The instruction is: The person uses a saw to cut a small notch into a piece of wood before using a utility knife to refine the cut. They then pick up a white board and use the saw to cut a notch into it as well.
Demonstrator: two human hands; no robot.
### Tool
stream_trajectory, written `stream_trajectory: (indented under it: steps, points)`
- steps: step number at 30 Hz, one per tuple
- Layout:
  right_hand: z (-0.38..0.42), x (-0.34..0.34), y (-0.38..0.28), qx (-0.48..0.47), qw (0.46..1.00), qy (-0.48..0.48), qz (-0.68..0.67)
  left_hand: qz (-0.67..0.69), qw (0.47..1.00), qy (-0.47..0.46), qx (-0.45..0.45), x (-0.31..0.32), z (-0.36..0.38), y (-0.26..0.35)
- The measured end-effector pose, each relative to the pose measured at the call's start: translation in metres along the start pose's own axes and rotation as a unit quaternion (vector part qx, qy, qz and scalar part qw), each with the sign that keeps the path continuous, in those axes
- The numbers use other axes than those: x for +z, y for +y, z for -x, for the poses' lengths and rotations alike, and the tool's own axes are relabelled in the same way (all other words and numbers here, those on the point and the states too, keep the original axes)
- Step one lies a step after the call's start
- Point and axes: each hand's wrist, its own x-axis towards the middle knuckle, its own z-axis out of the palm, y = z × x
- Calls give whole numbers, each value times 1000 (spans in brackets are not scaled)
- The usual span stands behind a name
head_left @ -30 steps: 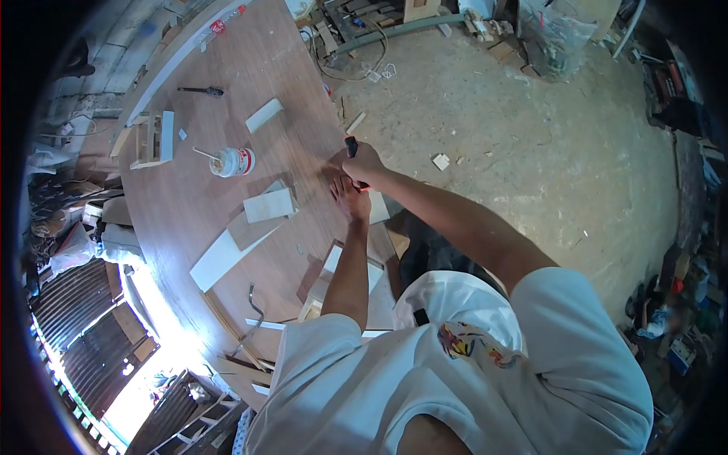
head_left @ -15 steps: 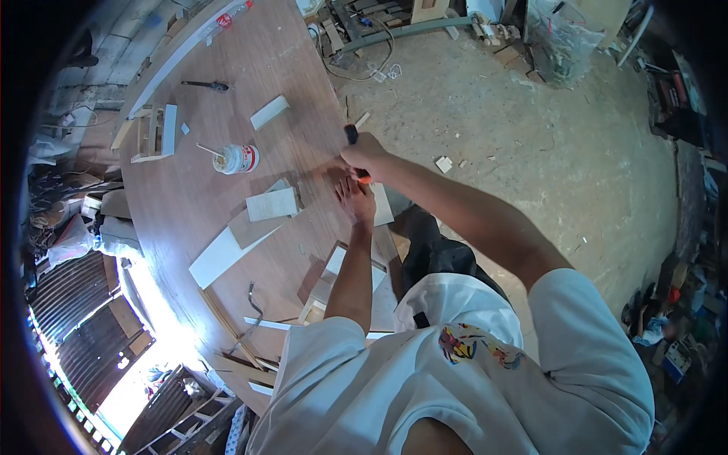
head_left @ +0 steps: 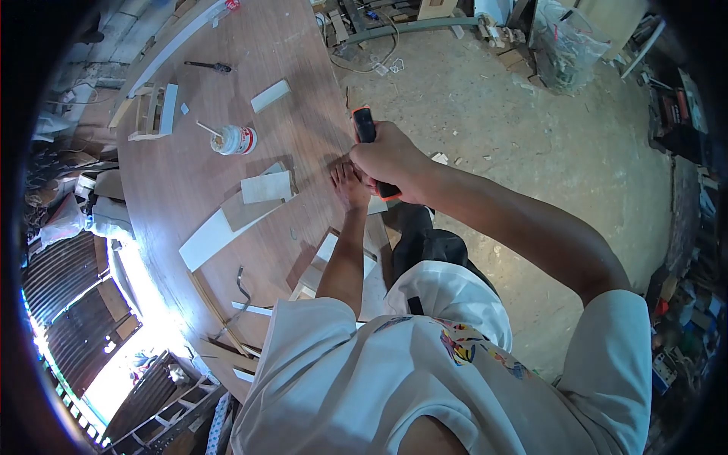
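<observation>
Brown wooden table point(head_left: 227, 205): left hand point(head_left: 347, 186) presses flat on it; right hand point(head_left: 390, 159) raises clenched black-orange tool point(head_left: 365, 125); striking seems unfinished.

Right hand point(head_left: 394, 163) fisted, left hand point(head_left: 347, 186) flat.

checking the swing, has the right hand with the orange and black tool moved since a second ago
Yes. The right hand with the tool has lifted toward the camera, higher above the left hand, which rests flat near the table edge.
</observation>
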Motion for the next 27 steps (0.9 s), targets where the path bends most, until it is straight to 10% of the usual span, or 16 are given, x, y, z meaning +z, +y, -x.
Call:
stream_trajectory:
  steps: [11,27]
  points:
    - [-157,-12,88,-17,993,97,64,-39,998,-36,-15,-2,-3,4]
    - [-42,1,5,26,999,31,21,-22,999,-32,-5,-3,-4,3]
